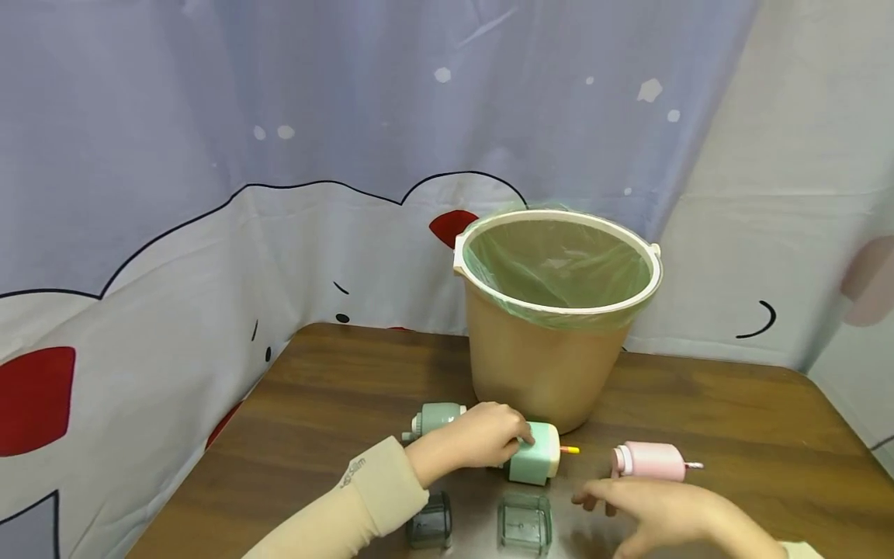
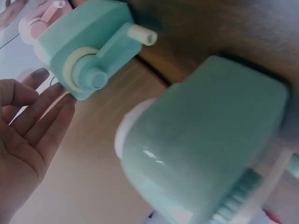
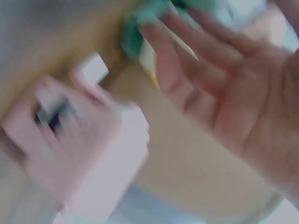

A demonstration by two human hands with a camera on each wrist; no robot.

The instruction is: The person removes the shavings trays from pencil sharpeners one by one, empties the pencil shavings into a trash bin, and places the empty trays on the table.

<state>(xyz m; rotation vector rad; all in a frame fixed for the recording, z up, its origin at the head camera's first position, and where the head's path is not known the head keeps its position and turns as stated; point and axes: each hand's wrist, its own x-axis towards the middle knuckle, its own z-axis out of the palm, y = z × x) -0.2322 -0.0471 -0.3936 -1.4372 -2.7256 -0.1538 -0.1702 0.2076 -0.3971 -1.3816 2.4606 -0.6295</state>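
Note:
My left hand (image 1: 504, 439) reaches to the middle mint-green pencil sharpener (image 1: 536, 456), which has a yellow-tipped pencil (image 1: 570, 449) sticking out of its right end. In the left wrist view the left hand's fingers (image 2: 51, 105) lie fairly straight, tips touching that sharpener (image 2: 81, 46) by its crank. A second green sharpener (image 1: 437, 418) lies left of the wrist and fills the left wrist view (image 2: 201, 144). My right hand (image 1: 615, 497) hovers open, palm down, in front of a pink sharpener (image 1: 649, 462). The right wrist view is blurred: open palm (image 3: 224, 93), pink sharpener (image 3: 70, 140).
A tan bucket (image 1: 538, 365) lined with a green bag stands just behind the sharpeners on the wooden table (image 1: 335, 388). Two clear shavings drawers (image 1: 429, 522) (image 1: 525, 525) sit at the near edge. A patterned cloth hangs behind and to the left.

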